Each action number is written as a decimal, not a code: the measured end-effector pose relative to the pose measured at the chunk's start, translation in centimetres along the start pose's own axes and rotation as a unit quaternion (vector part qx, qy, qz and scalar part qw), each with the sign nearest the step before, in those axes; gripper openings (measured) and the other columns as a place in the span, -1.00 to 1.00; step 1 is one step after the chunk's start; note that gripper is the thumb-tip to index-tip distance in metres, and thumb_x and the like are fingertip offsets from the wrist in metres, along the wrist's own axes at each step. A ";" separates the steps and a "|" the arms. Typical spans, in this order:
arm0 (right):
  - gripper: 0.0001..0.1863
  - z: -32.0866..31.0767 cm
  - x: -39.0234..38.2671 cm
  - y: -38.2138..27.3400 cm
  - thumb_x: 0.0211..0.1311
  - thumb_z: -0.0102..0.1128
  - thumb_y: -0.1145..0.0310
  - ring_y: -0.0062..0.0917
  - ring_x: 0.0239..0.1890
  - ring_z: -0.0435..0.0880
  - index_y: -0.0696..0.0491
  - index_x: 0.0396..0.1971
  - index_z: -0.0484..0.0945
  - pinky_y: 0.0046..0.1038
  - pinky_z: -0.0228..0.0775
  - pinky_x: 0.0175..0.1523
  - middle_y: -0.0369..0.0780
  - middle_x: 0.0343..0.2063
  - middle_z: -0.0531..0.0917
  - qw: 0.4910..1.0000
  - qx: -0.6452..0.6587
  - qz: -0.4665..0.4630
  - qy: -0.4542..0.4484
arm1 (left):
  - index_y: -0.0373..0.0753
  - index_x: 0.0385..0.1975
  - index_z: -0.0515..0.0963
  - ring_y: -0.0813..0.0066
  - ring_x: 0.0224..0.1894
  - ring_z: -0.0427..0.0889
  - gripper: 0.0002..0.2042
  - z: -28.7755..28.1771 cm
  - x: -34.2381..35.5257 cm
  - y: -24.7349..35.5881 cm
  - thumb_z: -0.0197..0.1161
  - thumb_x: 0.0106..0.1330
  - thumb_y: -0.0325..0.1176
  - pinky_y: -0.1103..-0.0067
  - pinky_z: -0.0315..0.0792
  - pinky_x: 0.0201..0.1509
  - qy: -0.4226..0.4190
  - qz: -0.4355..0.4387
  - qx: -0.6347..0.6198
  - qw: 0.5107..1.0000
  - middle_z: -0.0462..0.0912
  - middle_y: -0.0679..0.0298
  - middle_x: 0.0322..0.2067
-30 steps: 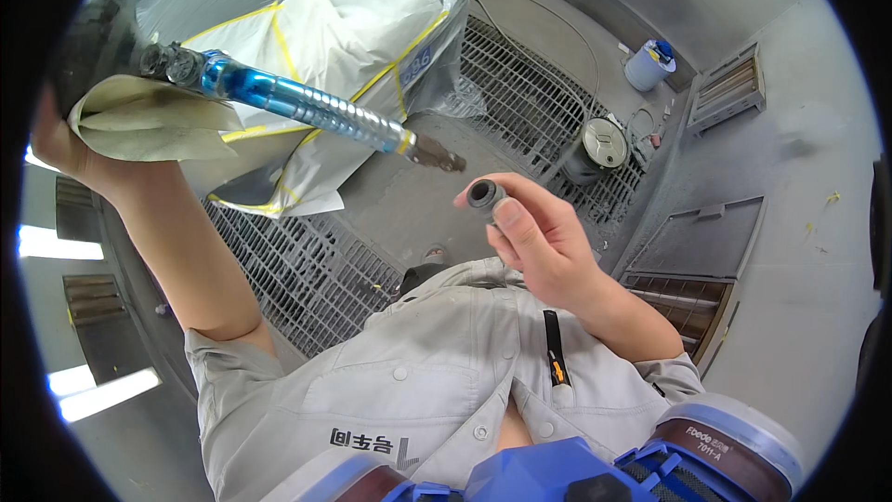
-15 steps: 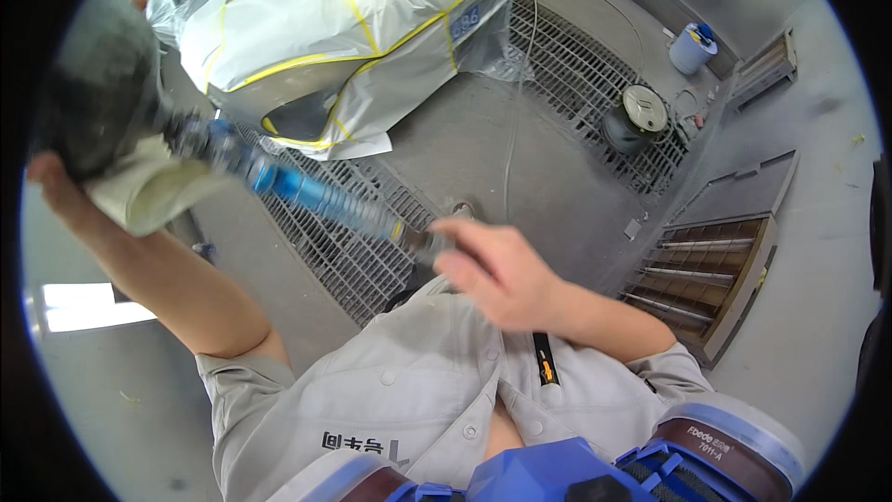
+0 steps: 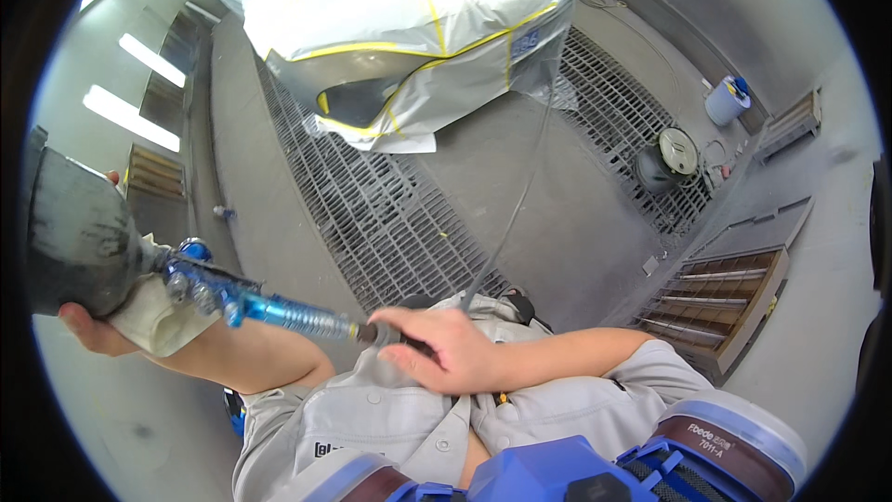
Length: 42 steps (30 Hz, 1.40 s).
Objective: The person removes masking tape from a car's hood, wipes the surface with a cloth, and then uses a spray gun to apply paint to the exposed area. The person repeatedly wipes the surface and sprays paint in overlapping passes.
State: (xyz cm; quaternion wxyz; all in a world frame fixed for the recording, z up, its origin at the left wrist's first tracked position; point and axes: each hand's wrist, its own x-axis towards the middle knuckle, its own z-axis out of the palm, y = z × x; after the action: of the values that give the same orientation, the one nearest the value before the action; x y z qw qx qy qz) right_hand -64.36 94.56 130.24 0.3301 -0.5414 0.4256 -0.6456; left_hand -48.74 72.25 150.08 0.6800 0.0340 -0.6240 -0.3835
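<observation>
My left hand (image 3: 98, 330) is wrapped round the dark, smudged cup (image 3: 79, 232) of a blue and silver spray gun (image 3: 223, 293), with a pale cloth or paper piece (image 3: 163, 311) under the cup. The gun points its handle rightward toward my body. At that handle's end my right hand (image 3: 446, 349) is closed on a dark hose coupling (image 3: 376, 333), which meets the fitting there; whether it is fully joined I cannot tell. A thin grey hose (image 3: 520, 204) runs from near my right hand across the floor.
A car part (image 3: 372, 65) masked in plastic, paper and yellow tape stands ahead, near two floor grates (image 3: 362, 214). On the right are a lidded drum (image 3: 678, 153), a blue-white container (image 3: 725, 107) and a slatted filter panel (image 3: 715, 302) by the wall. My respirator (image 3: 548, 474) shows below.
My right hand has brought the coupling from apart onto the gun's end and moved lower. My left hand and the gun have dropped lower. The view has shifted, showing more floor ahead.
</observation>
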 end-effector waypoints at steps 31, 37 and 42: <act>-0.31 25.6 20.0 14.8 0.59 -0.02 -0.33 -0.73 -0.70 0.26 0.14 -0.10 0.50 -0.60 0.14 -0.57 -0.25 -0.21 0.60 0.902 0.338 0.230 0.138 | -0.29 -0.08 0.76 0.64 -0.21 0.70 -0.82 -31.8 -19.9 -16.0 0.51 0.36 -0.53 0.62 0.56 -0.02 -0.211 -0.640 -0.207 0.709 0.81 0.33 -0.24; -0.24 20.3 21.4 19.7 0.59 -0.15 -0.39 -0.75 -0.69 0.26 0.17 -0.12 0.47 -0.57 0.17 -0.54 -0.27 -0.21 0.55 0.906 0.303 0.242 0.169 | -0.24 0.14 0.69 0.50 -0.08 0.69 -0.68 -30.3 -16.3 -26.2 0.45 0.49 -0.25 0.48 0.57 0.11 -0.477 -0.519 -0.164 0.690 0.76 0.28 -0.12; -0.24 14.4 24.3 26.1 0.57 -0.08 -0.38 -0.75 -0.67 0.28 0.18 -0.04 0.45 -0.56 0.19 -0.53 -0.25 -0.17 0.53 0.894 0.386 0.213 0.076 | -0.40 0.04 0.65 0.33 -0.18 0.80 -0.49 -29.5 -5.8 -40.4 0.63 0.23 -0.18 0.41 0.68 -0.03 -0.331 -0.641 0.174 0.670 0.81 0.08 -0.18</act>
State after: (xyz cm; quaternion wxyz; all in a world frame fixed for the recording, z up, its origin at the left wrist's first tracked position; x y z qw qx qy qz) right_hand -55.89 59.28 117.52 0.6093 -0.2172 0.2719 -0.7125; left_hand -41.85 34.27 117.63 -0.0025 0.4138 -0.6883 -0.5958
